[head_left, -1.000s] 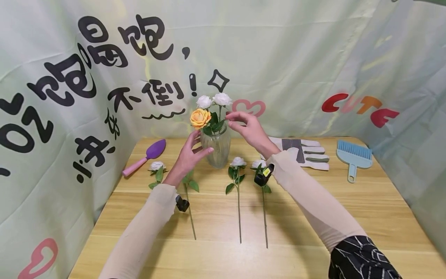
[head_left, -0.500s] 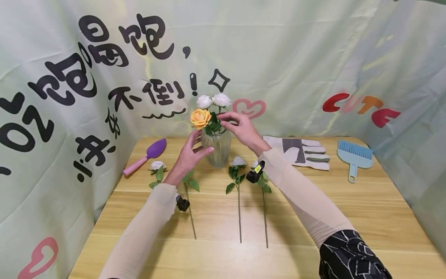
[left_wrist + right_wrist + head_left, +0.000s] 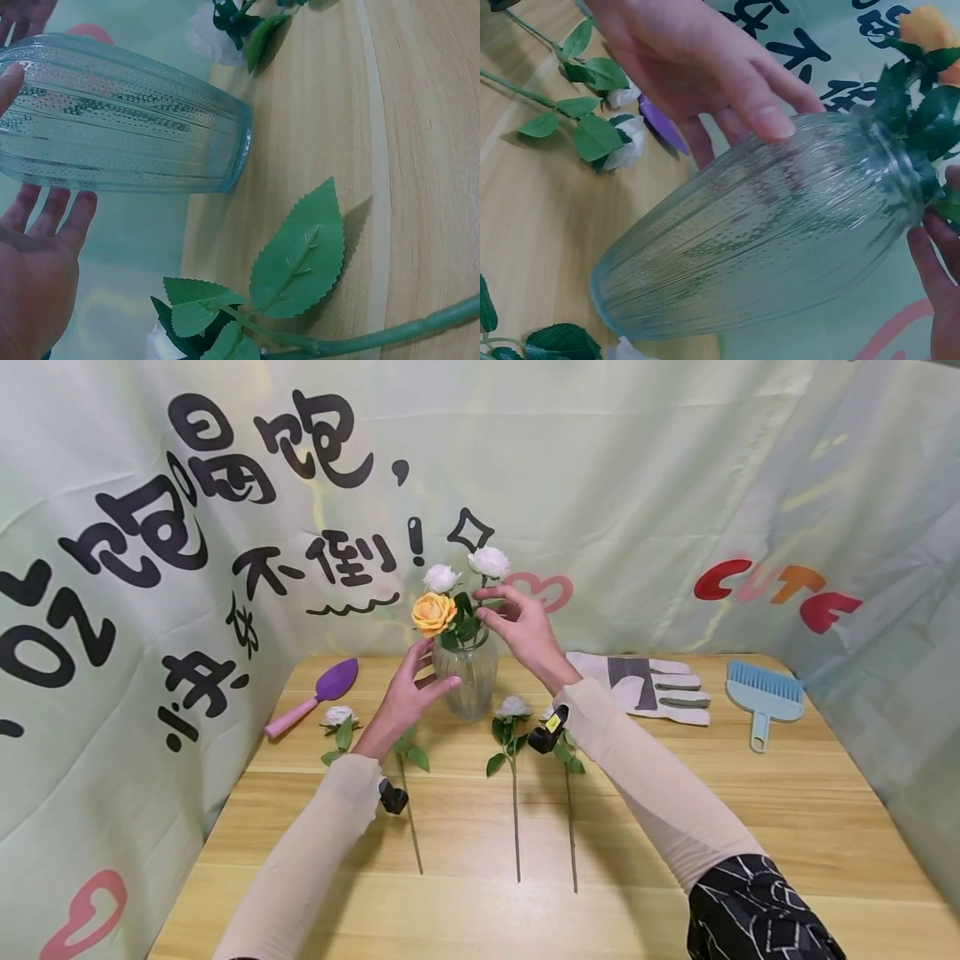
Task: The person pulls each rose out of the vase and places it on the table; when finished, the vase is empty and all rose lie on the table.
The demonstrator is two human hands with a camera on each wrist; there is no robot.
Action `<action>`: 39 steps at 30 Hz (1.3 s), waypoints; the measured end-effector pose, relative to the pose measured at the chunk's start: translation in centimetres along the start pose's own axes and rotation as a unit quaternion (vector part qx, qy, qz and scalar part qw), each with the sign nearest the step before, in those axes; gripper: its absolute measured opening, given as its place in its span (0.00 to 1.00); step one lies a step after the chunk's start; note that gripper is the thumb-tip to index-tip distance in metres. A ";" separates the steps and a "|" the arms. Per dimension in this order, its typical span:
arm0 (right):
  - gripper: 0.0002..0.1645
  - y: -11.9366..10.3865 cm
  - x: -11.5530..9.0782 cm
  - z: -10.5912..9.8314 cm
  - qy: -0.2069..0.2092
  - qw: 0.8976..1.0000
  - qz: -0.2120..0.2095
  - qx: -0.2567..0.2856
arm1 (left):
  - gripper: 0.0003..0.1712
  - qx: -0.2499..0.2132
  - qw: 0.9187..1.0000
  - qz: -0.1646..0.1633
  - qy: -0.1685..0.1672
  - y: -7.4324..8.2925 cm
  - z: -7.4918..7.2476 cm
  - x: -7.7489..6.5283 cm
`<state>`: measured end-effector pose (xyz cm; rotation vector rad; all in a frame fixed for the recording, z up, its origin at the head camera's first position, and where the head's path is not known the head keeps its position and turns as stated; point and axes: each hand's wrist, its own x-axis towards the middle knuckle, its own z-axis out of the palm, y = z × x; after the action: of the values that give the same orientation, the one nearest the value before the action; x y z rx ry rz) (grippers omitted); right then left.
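In the head view a clear ribbed glass vase (image 3: 474, 687) stands upright at the back of the table, holding an orange rose (image 3: 433, 613), a white rose (image 3: 442, 578) and a taller white rose (image 3: 489, 562). My left hand (image 3: 407, 695) cups the vase's left side; the left wrist view shows its fingers (image 3: 79, 214) against the glass, and the right wrist view its thumb on the front. Above the rim, my right hand (image 3: 528, 633) pinches the stem of the taller white rose between thumb and forefinger. Green leaves cover part of the vase's mouth.
White roses lie on the table, including one in the middle (image 3: 513, 708); my arms partly hide others. At the back left is a purple trowel (image 3: 336, 680) with a pink handle. A work glove (image 3: 645, 687) and a blue brush (image 3: 763, 693) lie to the right.
My right hand has moved left to the stems and taken hold of a white rose, whose bloom has shifted up and right. My left hand has stayed at the vase.
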<state>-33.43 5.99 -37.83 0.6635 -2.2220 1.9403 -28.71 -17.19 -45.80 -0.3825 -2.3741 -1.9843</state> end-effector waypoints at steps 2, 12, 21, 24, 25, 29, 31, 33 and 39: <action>0.20 -0.4 0.1 -0.1 0.011 1.000 -0.008 0.007 | 0.50 0.005 1.000 0.001 0.003 -0.1 0.0 0.0; 0.20 -3.6 0.9 -1.6 0.092 0.991 -0.057 0.077 | 0.52 -0.001 1.000 0.008 0.002 -0.2 -0.1 0.0; 0.16 -7.8 1.4 -4.3 0.157 0.966 -0.105 0.176 | 0.53 0.001 1.000 0.007 -0.002 -0.1 -0.1 0.0; 0.16 -9.3 1.4 -5.7 0.185 0.950 -0.127 0.218 | 0.53 0.000 1.000 0.006 -0.003 0.0 -0.1 -0.1; 0.16 -9.8 1.4 -6.2 0.194 0.944 -0.134 0.231 | 0.53 0.000 1.000 0.006 -0.003 0.0 -0.1 -0.1; 0.15 -11.5 0.8 -8.5 0.229 0.929 -0.155 0.246 | 0.53 0.002 1.000 0.006 0.000 0.0 -0.2 -0.2; 0.15 -12.0 0.2 -9.8 0.239 0.925 -0.157 0.249 | 0.52 0.005 1.000 0.006 0.003 0.0 -0.1 -0.2; 0.15 -12.3 -0.5 -11.2 0.239 0.924 -0.152 0.256 | 0.52 0.005 1.000 0.006 0.004 0.0 -0.1 -0.1; 0.18 -11.4 -3.7 -15.7 0.210 0.941 -0.091 0.251 | 0.51 0.006 1.000 0.007 0.006 -0.1 0.0 0.0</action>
<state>-28.66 21.08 -26.11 0.4260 -1.3802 2.2955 -28.68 -17.20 -45.94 -0.3863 -2.3682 -1.9601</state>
